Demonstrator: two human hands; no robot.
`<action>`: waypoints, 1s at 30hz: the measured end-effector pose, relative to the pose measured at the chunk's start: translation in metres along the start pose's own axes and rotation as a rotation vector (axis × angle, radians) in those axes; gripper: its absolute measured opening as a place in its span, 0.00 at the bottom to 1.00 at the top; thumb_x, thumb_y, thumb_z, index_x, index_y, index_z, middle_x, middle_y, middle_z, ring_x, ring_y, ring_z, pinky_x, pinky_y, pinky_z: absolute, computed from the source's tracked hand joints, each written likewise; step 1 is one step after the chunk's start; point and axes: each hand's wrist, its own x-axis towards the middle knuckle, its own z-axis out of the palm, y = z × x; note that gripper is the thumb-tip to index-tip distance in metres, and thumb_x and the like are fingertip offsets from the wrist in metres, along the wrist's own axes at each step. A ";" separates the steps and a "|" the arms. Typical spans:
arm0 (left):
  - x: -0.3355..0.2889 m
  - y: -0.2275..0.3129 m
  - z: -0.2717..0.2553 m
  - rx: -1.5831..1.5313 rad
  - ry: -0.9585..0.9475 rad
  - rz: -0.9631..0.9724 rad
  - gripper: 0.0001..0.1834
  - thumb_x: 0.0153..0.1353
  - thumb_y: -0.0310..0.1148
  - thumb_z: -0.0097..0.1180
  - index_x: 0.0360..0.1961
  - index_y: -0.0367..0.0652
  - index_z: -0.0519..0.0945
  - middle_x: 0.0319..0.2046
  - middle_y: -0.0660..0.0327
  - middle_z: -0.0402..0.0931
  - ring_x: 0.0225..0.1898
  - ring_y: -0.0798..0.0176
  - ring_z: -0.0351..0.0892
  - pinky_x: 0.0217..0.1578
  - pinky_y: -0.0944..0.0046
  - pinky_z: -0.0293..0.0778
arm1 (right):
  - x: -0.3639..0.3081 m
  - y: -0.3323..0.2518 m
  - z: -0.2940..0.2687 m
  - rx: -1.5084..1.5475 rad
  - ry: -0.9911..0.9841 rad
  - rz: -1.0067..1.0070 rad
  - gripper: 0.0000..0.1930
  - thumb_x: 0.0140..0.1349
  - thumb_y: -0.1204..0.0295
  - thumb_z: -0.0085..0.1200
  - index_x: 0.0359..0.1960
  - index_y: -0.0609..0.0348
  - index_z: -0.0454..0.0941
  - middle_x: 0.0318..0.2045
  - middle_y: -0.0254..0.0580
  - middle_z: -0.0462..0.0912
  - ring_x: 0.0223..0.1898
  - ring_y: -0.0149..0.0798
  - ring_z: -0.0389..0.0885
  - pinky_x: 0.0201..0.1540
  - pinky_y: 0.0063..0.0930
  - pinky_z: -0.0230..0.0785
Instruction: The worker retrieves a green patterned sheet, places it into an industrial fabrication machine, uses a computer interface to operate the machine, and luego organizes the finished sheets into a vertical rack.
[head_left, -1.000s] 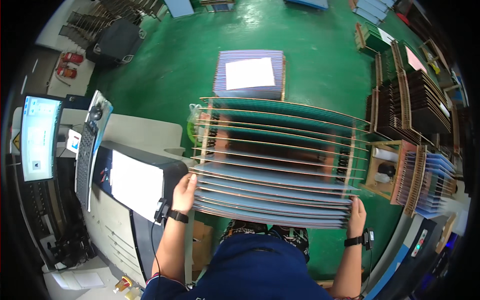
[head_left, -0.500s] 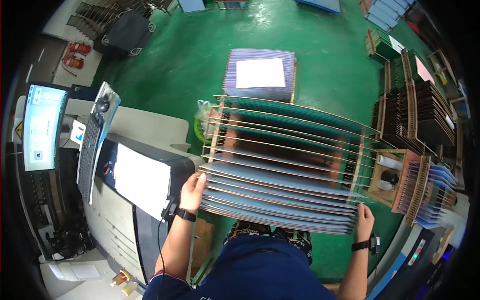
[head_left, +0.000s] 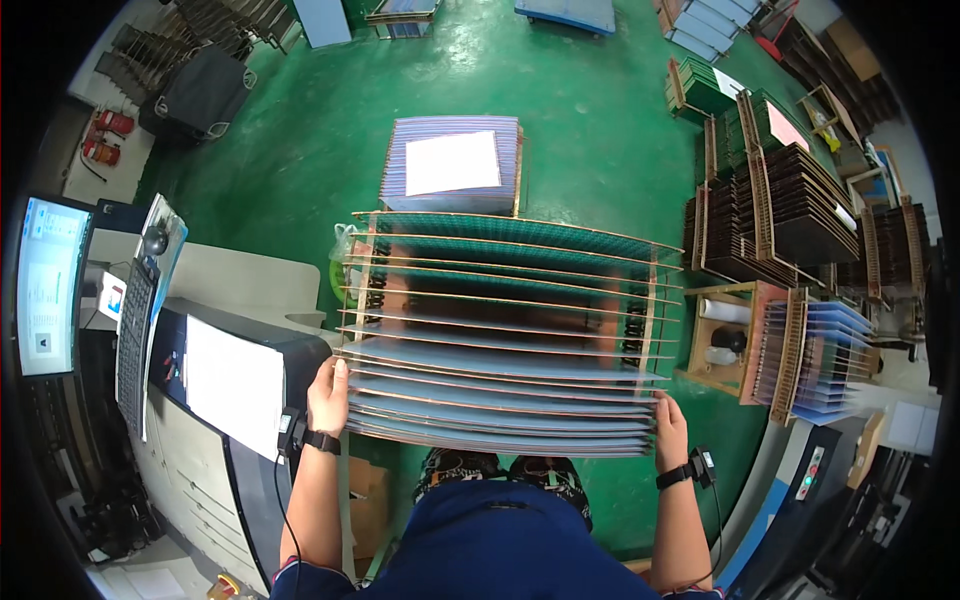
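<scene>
In front of me is a slotted rack with several thin, flat panels standing in rows. The far ones look green and the near ones blue-grey, with copper-coloured edges. My left hand is closed at the left edge of a near panel, thumb on top. Level with it on the other side, my right hand has its fingers curled at the panel's right edge. The near panels lie close together, so I cannot tell whether the hands grip one or more. Both wrists carry black bands with a small device and cable.
Beyond the rack stands a stack of panels topped by a white sheet. To the left are a machine with papers, a keyboard and a monitor. More loaded racks and a wooden stand line the right.
The whole view has shifted, so the rack and surroundings sit farther left in the picture. Both hands stay at the same panel edges.
</scene>
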 end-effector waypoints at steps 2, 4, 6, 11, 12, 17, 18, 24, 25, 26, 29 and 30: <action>-0.003 -0.002 -0.002 -0.095 -0.020 0.006 0.23 0.69 0.43 0.49 0.54 0.34 0.73 0.42 0.54 0.79 0.44 0.64 0.77 0.45 0.65 0.74 | -0.001 0.002 -0.006 0.002 -0.050 0.060 0.22 0.70 0.59 0.47 0.57 0.63 0.72 0.41 0.32 0.78 0.37 0.25 0.72 0.41 0.19 0.66; -0.005 -0.008 -0.005 -0.086 -0.032 0.026 0.24 0.69 0.42 0.50 0.56 0.34 0.71 0.45 0.53 0.78 0.46 0.63 0.77 0.49 0.64 0.72 | 0.001 0.001 -0.012 0.013 -0.106 0.142 0.22 0.70 0.59 0.47 0.58 0.62 0.72 0.41 0.31 0.78 0.36 0.24 0.71 0.39 0.18 0.66; -0.007 -0.018 -0.004 -0.262 -0.068 -0.013 0.25 0.67 0.39 0.54 0.58 0.33 0.70 0.49 0.54 0.76 0.51 0.63 0.75 0.54 0.64 0.69 | 0.005 0.000 -0.015 -0.012 -0.133 0.126 0.22 0.69 0.59 0.48 0.58 0.60 0.72 0.39 0.29 0.77 0.35 0.23 0.71 0.36 0.19 0.67; -0.008 -0.039 -0.005 -0.265 -0.118 0.064 0.26 0.64 0.36 0.58 0.60 0.36 0.69 0.48 0.55 0.77 0.47 0.64 0.76 0.49 0.65 0.72 | 0.006 0.001 -0.021 0.051 -0.216 0.140 0.23 0.69 0.60 0.48 0.60 0.61 0.70 0.42 0.31 0.76 0.37 0.23 0.73 0.37 0.17 0.67; -0.009 -0.041 -0.005 -0.275 -0.128 0.041 0.27 0.63 0.37 0.58 0.60 0.36 0.69 0.48 0.54 0.78 0.45 0.64 0.77 0.48 0.65 0.73 | 0.007 0.004 -0.021 0.083 -0.228 0.124 0.24 0.69 0.59 0.48 0.61 0.61 0.69 0.40 0.29 0.76 0.33 0.21 0.70 0.35 0.15 0.64; -0.013 -0.027 -0.004 -0.143 -0.069 -0.023 0.22 0.63 0.40 0.58 0.53 0.35 0.75 0.39 0.59 0.80 0.40 0.68 0.78 0.44 0.68 0.73 | 0.009 0.021 -0.023 0.072 -0.250 0.040 0.27 0.70 0.50 0.41 0.59 0.57 0.71 0.38 0.28 0.78 0.34 0.24 0.71 0.33 0.20 0.61; -0.014 -0.022 -0.002 -0.111 -0.060 -0.060 0.20 0.65 0.40 0.57 0.51 0.35 0.76 0.38 0.61 0.80 0.41 0.70 0.77 0.44 0.69 0.72 | 0.010 0.023 -0.022 0.063 -0.207 0.105 0.27 0.70 0.49 0.41 0.59 0.57 0.72 0.39 0.29 0.78 0.35 0.24 0.72 0.34 0.20 0.62; -0.014 -0.012 0.004 -0.033 0.042 0.008 0.20 0.64 0.44 0.56 0.47 0.37 0.78 0.32 0.56 0.81 0.35 0.66 0.80 0.40 0.66 0.74 | 0.005 0.012 -0.008 0.052 -0.116 0.178 0.31 0.69 0.43 0.38 0.57 0.58 0.74 0.45 0.35 0.79 0.42 0.31 0.74 0.41 0.25 0.65; -0.013 -0.014 0.004 -0.042 0.041 0.014 0.20 0.64 0.44 0.56 0.46 0.37 0.78 0.31 0.57 0.81 0.35 0.66 0.79 0.40 0.66 0.74 | 0.002 0.008 -0.006 0.054 -0.101 0.185 0.30 0.69 0.45 0.39 0.56 0.58 0.74 0.44 0.34 0.79 0.42 0.29 0.74 0.42 0.24 0.65; -0.012 -0.017 0.004 -0.038 0.036 0.016 0.20 0.64 0.44 0.56 0.46 0.37 0.78 0.31 0.57 0.81 0.35 0.67 0.79 0.40 0.66 0.74 | 0.001 0.007 -0.003 0.057 -0.083 0.189 0.29 0.70 0.47 0.39 0.56 0.59 0.74 0.44 0.33 0.79 0.41 0.28 0.73 0.42 0.24 0.65; -0.009 -0.027 0.006 -0.057 0.042 0.043 0.21 0.63 0.45 0.57 0.47 0.37 0.78 0.33 0.52 0.82 0.36 0.61 0.82 0.39 0.64 0.75 | -0.002 0.007 0.000 0.045 -0.069 0.150 0.28 0.71 0.48 0.39 0.55 0.60 0.75 0.44 0.34 0.79 0.43 0.30 0.74 0.44 0.26 0.66; -0.009 -0.029 0.007 -0.019 0.058 0.076 0.20 0.64 0.44 0.56 0.46 0.37 0.78 0.33 0.52 0.82 0.36 0.62 0.81 0.40 0.64 0.75 | -0.003 0.010 0.000 0.042 -0.047 0.147 0.27 0.71 0.49 0.39 0.55 0.61 0.75 0.45 0.35 0.79 0.45 0.31 0.74 0.46 0.26 0.67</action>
